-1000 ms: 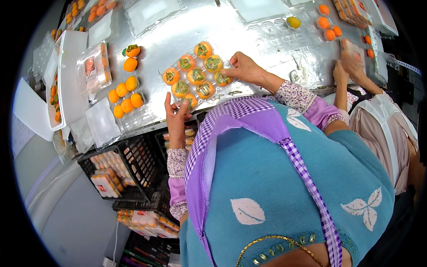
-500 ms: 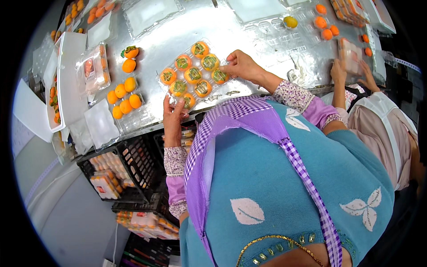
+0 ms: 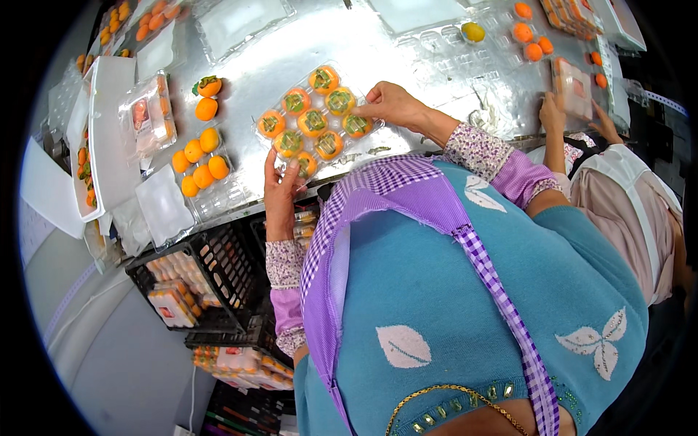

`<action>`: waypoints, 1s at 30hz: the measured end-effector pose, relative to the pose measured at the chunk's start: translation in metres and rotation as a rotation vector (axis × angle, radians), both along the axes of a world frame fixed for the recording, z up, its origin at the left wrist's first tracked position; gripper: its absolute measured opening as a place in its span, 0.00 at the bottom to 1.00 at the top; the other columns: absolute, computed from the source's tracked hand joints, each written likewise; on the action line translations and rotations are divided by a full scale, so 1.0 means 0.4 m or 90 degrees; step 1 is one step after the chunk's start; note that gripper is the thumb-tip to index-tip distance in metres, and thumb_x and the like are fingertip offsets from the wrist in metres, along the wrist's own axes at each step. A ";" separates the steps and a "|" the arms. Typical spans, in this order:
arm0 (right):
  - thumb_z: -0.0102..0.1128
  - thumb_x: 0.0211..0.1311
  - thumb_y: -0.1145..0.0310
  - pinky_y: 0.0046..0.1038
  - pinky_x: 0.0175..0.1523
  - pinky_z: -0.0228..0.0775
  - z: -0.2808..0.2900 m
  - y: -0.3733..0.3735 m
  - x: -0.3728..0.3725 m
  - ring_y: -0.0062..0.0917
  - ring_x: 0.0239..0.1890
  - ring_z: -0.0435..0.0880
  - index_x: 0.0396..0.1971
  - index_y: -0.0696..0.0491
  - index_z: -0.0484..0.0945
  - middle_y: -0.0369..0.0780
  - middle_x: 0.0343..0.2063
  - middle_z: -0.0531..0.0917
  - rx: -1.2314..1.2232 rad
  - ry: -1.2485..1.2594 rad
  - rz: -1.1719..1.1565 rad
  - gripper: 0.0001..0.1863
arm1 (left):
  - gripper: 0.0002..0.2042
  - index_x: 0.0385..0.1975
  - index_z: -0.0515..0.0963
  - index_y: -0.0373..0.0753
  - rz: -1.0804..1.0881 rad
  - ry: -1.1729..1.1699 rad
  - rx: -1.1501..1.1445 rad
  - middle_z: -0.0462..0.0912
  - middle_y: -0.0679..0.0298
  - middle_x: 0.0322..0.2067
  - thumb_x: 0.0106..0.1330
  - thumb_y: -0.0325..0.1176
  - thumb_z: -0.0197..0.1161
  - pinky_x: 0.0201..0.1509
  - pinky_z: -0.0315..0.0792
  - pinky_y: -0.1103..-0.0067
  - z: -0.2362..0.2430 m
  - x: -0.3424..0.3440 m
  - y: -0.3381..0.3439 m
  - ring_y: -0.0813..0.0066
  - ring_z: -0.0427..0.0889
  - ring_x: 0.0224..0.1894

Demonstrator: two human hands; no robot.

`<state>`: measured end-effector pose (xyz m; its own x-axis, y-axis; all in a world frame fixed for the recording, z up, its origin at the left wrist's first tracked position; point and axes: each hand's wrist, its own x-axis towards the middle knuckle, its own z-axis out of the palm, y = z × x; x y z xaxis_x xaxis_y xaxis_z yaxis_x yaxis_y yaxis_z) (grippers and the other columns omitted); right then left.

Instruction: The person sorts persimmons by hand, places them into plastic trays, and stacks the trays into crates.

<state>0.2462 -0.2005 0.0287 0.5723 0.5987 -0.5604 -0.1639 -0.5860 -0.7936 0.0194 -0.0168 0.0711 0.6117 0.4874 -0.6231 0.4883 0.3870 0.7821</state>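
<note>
The clear pack [image 3: 254, 125] of nine persimmons [image 3: 313, 123] sits near the front edge of the tabletop [image 3: 251, 67], one corner pointing toward the wearer. The left hand [image 3: 280, 182] pinches that near corner, its thumb and a finger set a little apart around the plastic; the right hand [image 3: 396, 105] has its fingertips at the right-hand rim, though I cannot tell whether they close on anything there. To handle it well, I would keep both holds on the rim, press lightly and evenly, and keep the pack level (the fruit has its leafy tops up, and those look easy to crush). The near corner asks for most care, since the drop below the edge leads to a black crate [image 3: 225, 269]. On the left, the part-filled tray [image 3: 227, 190] and two loose persimmons [image 3: 206, 109] limit any sideways swing. Beyond the pack there is a broad bare stretch, bounded by a flat clear tray [image 3: 243, 25]; to the right, crumpled plastic [image 3: 494, 116] lies before the co-worker's hand [image 3: 554, 115].
</note>
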 end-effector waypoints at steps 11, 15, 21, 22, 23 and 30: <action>0.72 0.43 0.47 0.28 0.34 0.74 0.016 0.021 -0.017 0.29 0.29 0.80 0.38 0.66 0.69 0.47 0.30 0.78 -0.037 -0.060 -0.023 0.37 | 0.33 0.68 0.57 0.48 -0.010 0.010 0.009 0.74 0.64 0.42 0.64 0.39 0.64 0.33 0.73 0.85 -0.008 0.001 0.010 0.83 0.76 0.31; 0.71 0.43 0.44 0.30 0.36 0.74 0.018 0.031 -0.005 0.33 0.31 0.81 0.39 0.65 0.70 0.50 0.32 0.79 -0.099 -0.114 0.059 0.38 | 0.33 0.68 0.57 0.48 -0.016 -0.010 0.004 0.74 0.64 0.42 0.64 0.39 0.64 0.32 0.73 0.85 -0.009 0.003 0.012 0.83 0.76 0.31; 0.71 0.45 0.46 0.30 0.38 0.74 0.030 0.033 -0.031 0.35 0.32 0.82 0.43 0.65 0.69 0.48 0.30 0.80 -0.092 -0.217 0.053 0.38 | 0.33 0.68 0.58 0.47 -0.011 -0.021 0.007 0.74 0.64 0.40 0.64 0.39 0.63 0.31 0.72 0.87 -0.013 0.004 0.014 0.83 0.76 0.31; 0.71 0.45 0.47 0.30 0.38 0.74 0.024 0.030 -0.028 0.34 0.32 0.82 0.43 0.65 0.69 0.48 0.31 0.80 -0.070 -0.202 0.046 0.38 | 0.32 0.68 0.58 0.47 -0.012 -0.020 0.010 0.74 0.65 0.40 0.64 0.39 0.63 0.31 0.72 0.87 -0.011 0.005 0.014 0.83 0.76 0.31; 0.72 0.45 0.49 0.29 0.38 0.74 0.020 0.025 -0.026 0.34 0.32 0.82 0.44 0.65 0.68 0.48 0.31 0.80 -0.049 -0.184 0.040 0.38 | 0.32 0.68 0.58 0.47 -0.011 -0.016 0.011 0.74 0.65 0.39 0.64 0.39 0.63 0.31 0.72 0.87 -0.010 0.002 0.013 0.83 0.76 0.31; 0.72 0.51 0.62 0.19 0.26 0.70 0.063 0.034 -0.017 0.18 0.23 0.76 0.56 0.65 0.62 0.37 0.25 0.76 0.107 0.068 -0.032 0.38 | 0.31 0.66 0.60 0.43 -0.008 -0.045 -0.075 0.75 0.66 0.35 0.64 0.40 0.64 0.27 0.68 0.88 -0.007 -0.008 0.049 0.83 0.76 0.29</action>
